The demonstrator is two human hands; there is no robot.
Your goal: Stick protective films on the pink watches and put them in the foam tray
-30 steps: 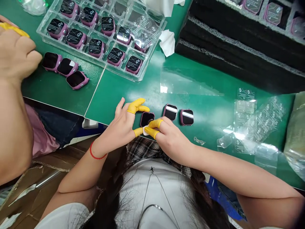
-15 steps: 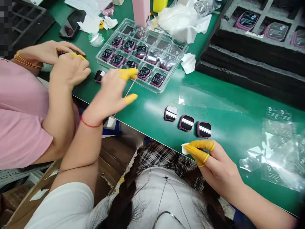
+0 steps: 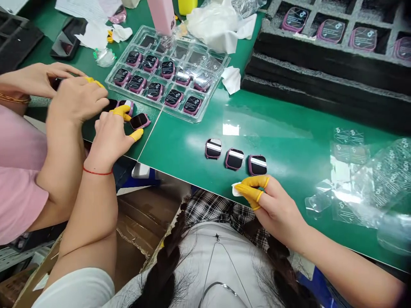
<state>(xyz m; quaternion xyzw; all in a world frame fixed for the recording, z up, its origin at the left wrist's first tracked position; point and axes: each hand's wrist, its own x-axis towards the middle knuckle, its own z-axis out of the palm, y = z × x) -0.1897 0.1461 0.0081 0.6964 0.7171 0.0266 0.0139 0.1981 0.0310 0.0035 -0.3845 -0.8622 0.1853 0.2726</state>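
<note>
My left hand [image 3: 112,134], with yellow finger covers, reaches to the left beside a dark-screened watch [image 3: 140,121]; its thumb and fingers are apart around the watch's near side. Another watch [image 3: 126,107] lies partly behind its fingers. My right hand [image 3: 272,203], also in yellow finger covers, pinches a small white pad [image 3: 236,189] near the table's front edge. Just beyond that hand, three purple-framed watches, a left one [image 3: 213,148], a middle one [image 3: 234,158] and a right one [image 3: 257,164], lie in a row with bright reflections across their screens.
A clear plastic tray [image 3: 195,116] holds several watches. Black foam trays [image 3: 308,70] stand at back right. Clear films [image 3: 351,192] lie at right. A person's hands [image 3: 75,96] work at far left. A pink container [image 3: 161,17] and white wipes [image 3: 212,25] stand behind.
The view has shifted, so the tabletop things appear further left. My left hand has moved from the tray's front edge to the watches at left. My right hand still pinches the white pad.
</note>
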